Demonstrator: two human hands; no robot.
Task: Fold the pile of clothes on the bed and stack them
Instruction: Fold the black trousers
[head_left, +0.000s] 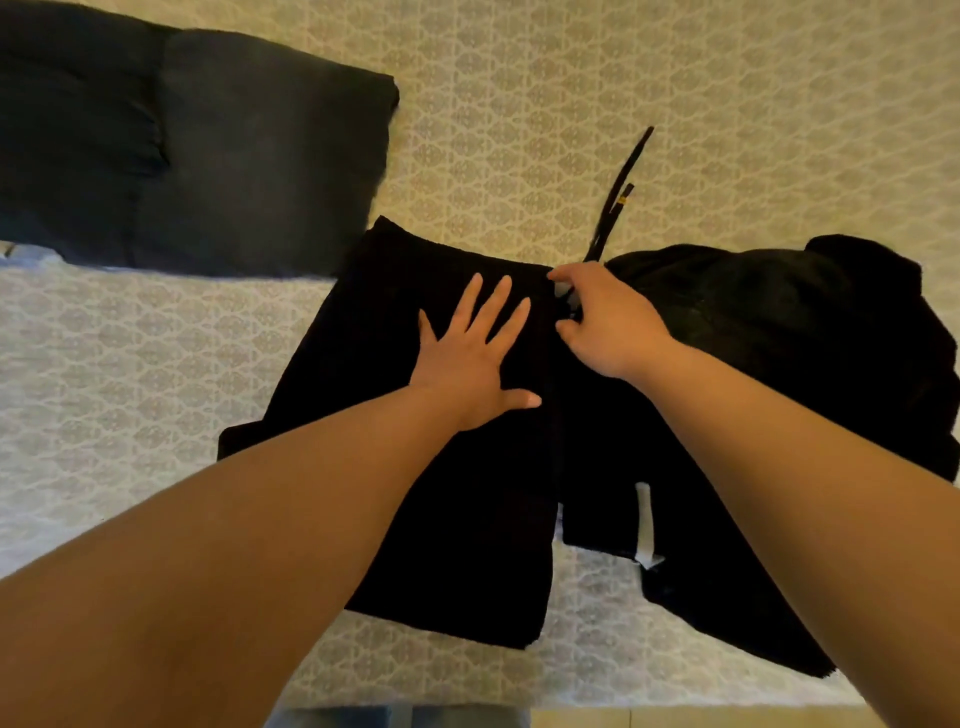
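Nearest, at the bed's (156, 364) front edge: black shorts (447, 519) spread flat on the patterned cover, one leg to the left, the other leg running under the right forearm, a white tag showing near that hem. Pressed flat on the left half, fingers straight and spread: the left hand (470, 364), pinning cloth, gripping nothing. Just beside it, at the waistband's middle: the right hand (608, 322), fingers curled and pinching the waistband by a pale label. Beyond that pinch, trailing away over the cover: a black drawstring (618, 202).

Likely step: folding one leg over the other. Best done by keeping the flat palm firm as an anchor, lifting the pinched waistband over along the centre seam, tucking the drawstring inside first, then smoothing outward so the hems match.

To the right, touching the shorts: a rumpled heap of black clothes (810, 322), not yet folded. Farther off, upper left, apart from the shorts: a folded dark grey garment (234, 166), seemingly the start of the stack.

No baskets, boxes or other containers in view.
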